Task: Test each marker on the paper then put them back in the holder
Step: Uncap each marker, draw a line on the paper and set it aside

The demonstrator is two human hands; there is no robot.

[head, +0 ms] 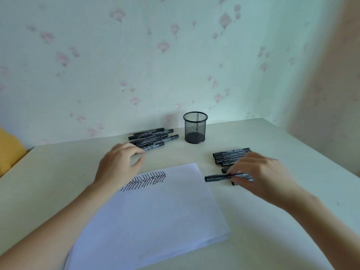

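Note:
A white sheet of paper (155, 209) lies in front of me with a row of black test strokes (145, 181) near its far edge. My right hand (259, 176) pinches one capped black marker (216, 177) just right of the paper, in front of a pile of several black markers (229, 155). My left hand (118, 166) hovers over the paper's far left corner, fingers apart and holding nothing, close to a second pile of markers (153, 138). The black mesh holder (195, 127) stands upright by the wall and looks empty.
The pale table (272, 230) ends at a floral wallpapered wall behind the holder. Its right edge runs diagonally down the frame. Something yellow (9, 151) sits beyond the left edge.

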